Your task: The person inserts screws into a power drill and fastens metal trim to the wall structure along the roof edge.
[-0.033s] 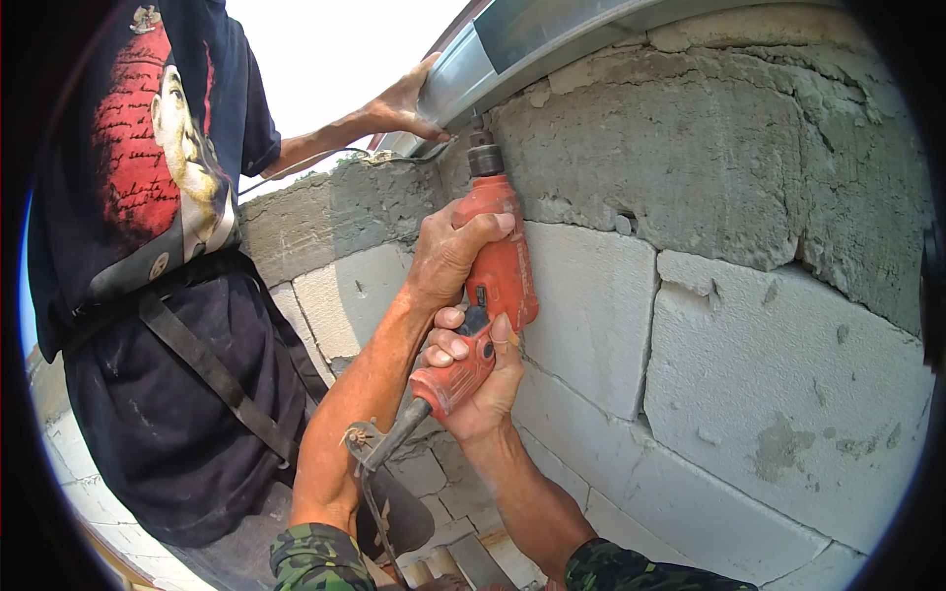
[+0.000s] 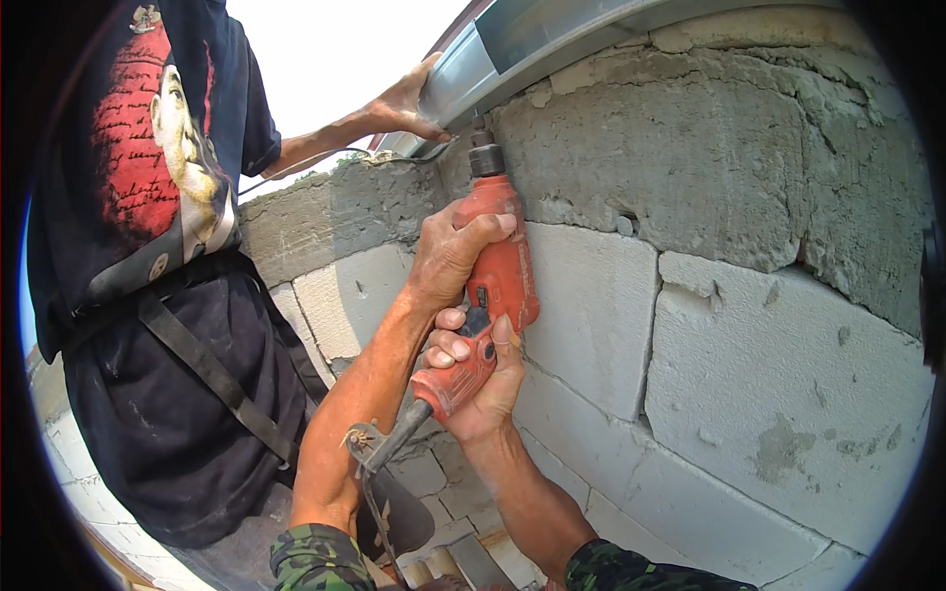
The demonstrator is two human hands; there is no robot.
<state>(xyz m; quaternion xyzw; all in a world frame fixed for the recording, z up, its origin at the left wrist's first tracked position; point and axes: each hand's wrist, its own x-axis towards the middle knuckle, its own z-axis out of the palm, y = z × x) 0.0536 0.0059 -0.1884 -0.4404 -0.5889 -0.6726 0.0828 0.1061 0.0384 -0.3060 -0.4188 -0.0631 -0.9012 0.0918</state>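
Note:
A red electric drill (image 2: 505, 276) points upward, its dark chuck (image 2: 485, 158) just below a silver metal channel (image 2: 461, 71). The bit's tip seems to meet the channel's underside; the exact contact is too small to tell. Closed around the front of the drill's body is my left hand (image 2: 451, 254), thumb across the housing. My right hand (image 2: 485, 386) wraps the handle lower down, fingers by the black trigger. From the handle's end runs a black power cord (image 2: 406, 429), with a rubber strap and small metal piece (image 2: 363, 439) attached.
At the left stands a person in a dark printed shirt (image 2: 148, 177), whose hand (image 2: 402, 104) presses against the channel. White block wall (image 2: 778, 364) rises close on the right, topped by rough grey concrete (image 2: 650, 148). A thin cable (image 2: 325, 154) passes behind the person's arm.

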